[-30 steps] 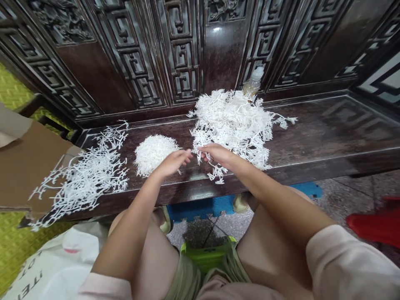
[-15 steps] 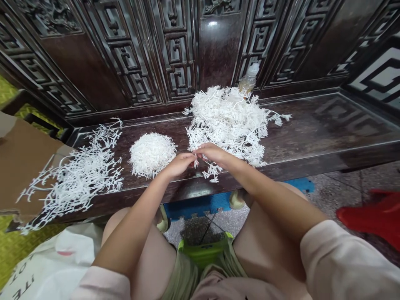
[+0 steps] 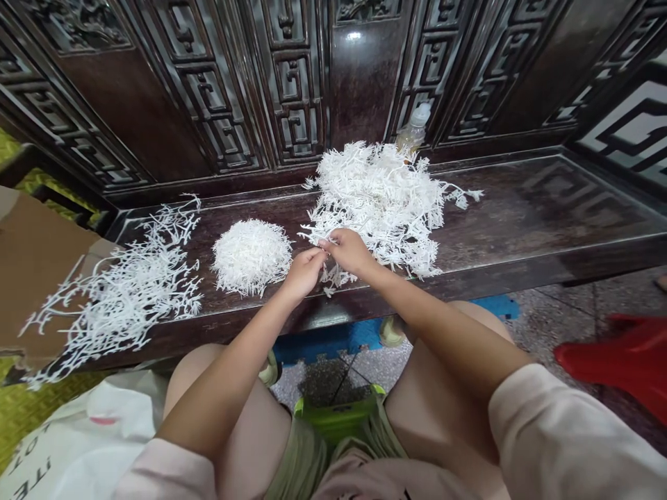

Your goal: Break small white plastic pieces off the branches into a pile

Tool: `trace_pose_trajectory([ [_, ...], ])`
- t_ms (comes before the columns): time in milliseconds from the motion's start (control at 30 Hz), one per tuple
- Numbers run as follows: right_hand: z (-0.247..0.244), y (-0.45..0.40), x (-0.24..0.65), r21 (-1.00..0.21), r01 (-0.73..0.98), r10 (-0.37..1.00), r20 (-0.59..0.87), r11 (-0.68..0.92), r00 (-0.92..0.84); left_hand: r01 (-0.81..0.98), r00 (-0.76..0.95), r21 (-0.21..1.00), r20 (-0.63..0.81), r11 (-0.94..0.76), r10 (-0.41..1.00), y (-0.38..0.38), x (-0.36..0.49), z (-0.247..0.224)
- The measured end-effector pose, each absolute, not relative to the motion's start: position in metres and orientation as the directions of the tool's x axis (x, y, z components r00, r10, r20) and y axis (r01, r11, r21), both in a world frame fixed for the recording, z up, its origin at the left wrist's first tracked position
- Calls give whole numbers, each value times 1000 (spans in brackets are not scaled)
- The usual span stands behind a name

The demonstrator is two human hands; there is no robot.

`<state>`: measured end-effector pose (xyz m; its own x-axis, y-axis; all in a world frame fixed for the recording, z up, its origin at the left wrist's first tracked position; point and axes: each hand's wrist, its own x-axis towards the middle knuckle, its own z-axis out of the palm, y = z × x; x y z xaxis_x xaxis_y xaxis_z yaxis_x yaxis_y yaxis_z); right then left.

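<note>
Hands (image 3: 327, 258) at white sprigs (image 3: 375, 201); round clump (image 3: 251, 257) beside, carved bench (image 3: 573, 201) beneath.

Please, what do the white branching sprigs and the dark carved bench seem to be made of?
The white branching sprigs look like matte moulded plastic, judging by their even colour and uniform twigs, though the look leaves this open. The dark carved bench seems to be polished hardwood, with a glossy reddish-brown finish that reflects light.
</note>
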<state>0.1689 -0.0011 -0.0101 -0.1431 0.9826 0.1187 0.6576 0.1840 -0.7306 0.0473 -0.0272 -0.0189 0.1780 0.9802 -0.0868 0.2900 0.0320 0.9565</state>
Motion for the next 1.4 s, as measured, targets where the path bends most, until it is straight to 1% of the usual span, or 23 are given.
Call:
trace_pose_trajectory([
  [67,-8,-2,168,-714,676,983,150,185,-110,272,159,962,-56,11,986,-29,51,-19],
  [200,-6,-2,166,-708,693,987,155,138,-37,235,124,972,-3,-27,992,-29,55,-20],
  [367,-12,-4,156,-708,701,986,162,87,42,261,107,961,63,-89,992,-27,57,-24],
  [467,-16,2,162,-728,683,985,154,61,76,277,121,953,93,-123,988,-36,60,-18],
  [533,-16,12,179,-768,640,981,97,-33,167,278,201,945,119,-173,972,-47,61,-8],
  [600,-12,24,204,-805,560,948,-10,-197,319,255,271,945,134,-205,953,-55,58,1],
  [633,-9,29,217,-807,553,942,-15,-210,336,249,265,949,124,-193,956,-54,53,4],
  [700,-5,33,235,-812,548,952,-28,-200,306,292,142,949,77,-116,987,-42,37,6],
  [733,-3,33,239,-815,543,963,-65,-202,260,353,55,933,48,-65,997,-31,25,5],
  [800,-3,28,236,-831,510,975,-191,-224,117,539,-80,842,62,-9,995,-5,-3,-3],
  [867,-4,22,223,-844,466,954,-301,-264,-5,707,-181,702,61,86,982,18,-34,-14],
  [900,-5,19,216,-850,445,942,-332,-282,-38,747,-228,649,44,146,973,26,-47,-20],
  [967,-8,14,202,-862,414,934,-350,-293,-67,782,-293,572,-13,248,956,32,-67,-30],
  [1033,-11,11,193,-872,394,924,-363,-290,-123,806,-332,502,-56,314,942,30,-75,-34],
  [1067,-12,10,190,-876,387,915,-370,-287,-159,824,-351,456,-55,336,935,27,-74,-34],
  [1100,-13,8,187,-880,381,908,-374,-283,-189,844,-374,402,-34,355,927,24,-71,-32],
  [1167,-14,5,184,-887,367,901,-376,-281,-217,877,-415,293,66,380,907,17,-58,-24],
  [1233,-14,3,182,-894,350,904,-368,-279,-217,912,-377,239,167,333,911,11,-39,-16],
  [1267,-13,1,181,-896,344,906,-366,-281,-212,928,-322,253,176,273,930,8,-29,-13],
  [1300,-12,0,180,-896,341,908,-366,-285,-202,935,-243,299,149,191,958,4,-17,-11],
  [1367,-9,-1,179,-891,342,911,-374,-300,-175,886,-45,462,24,29,999,-5,4,-11],
  [1400,-9,-1,179,-891,336,912,-376,-307,-164,837,50,547,-36,-22,998,-10,13,-13],
])
